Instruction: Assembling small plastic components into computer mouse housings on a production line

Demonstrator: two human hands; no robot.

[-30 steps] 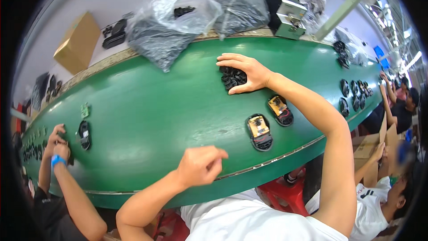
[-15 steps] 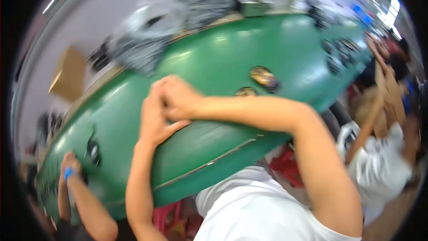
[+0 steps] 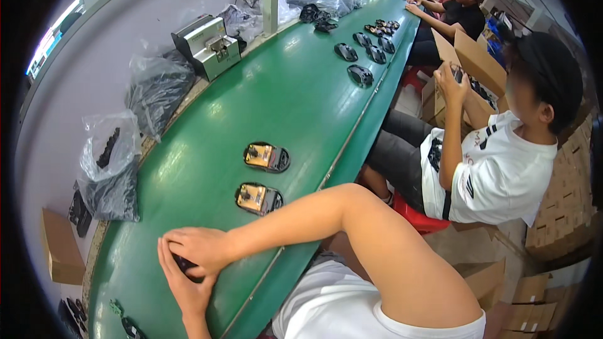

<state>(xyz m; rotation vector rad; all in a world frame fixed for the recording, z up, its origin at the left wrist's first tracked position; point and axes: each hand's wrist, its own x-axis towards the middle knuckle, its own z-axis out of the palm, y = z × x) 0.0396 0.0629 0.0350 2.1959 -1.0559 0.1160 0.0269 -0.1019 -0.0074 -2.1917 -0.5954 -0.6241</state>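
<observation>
Together, your left hand (image 3: pixel 187 292) and right hand (image 3: pixel 204 249) enclose a dark object (image 3: pixel 184 264); rightward, a lettered white shirt (image 3: pixel 505 172).

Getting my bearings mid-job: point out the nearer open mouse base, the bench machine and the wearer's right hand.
Nearer open mouse base (image 3: pixel 256 198): head view, on its tan circuit board.
Bench machine (image 3: pixel 203 40): head view, on its pale upper casing.
Wearer's right hand (image 3: pixel 204 248): head view, on its back.

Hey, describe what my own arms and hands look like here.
Your right hand and left hand are ungloved, with no ring, watch or bracelet visible. The right arm is bare up to the upper arm, beside a plain white top. Only part of the left forearm shows, also bare.
</observation>
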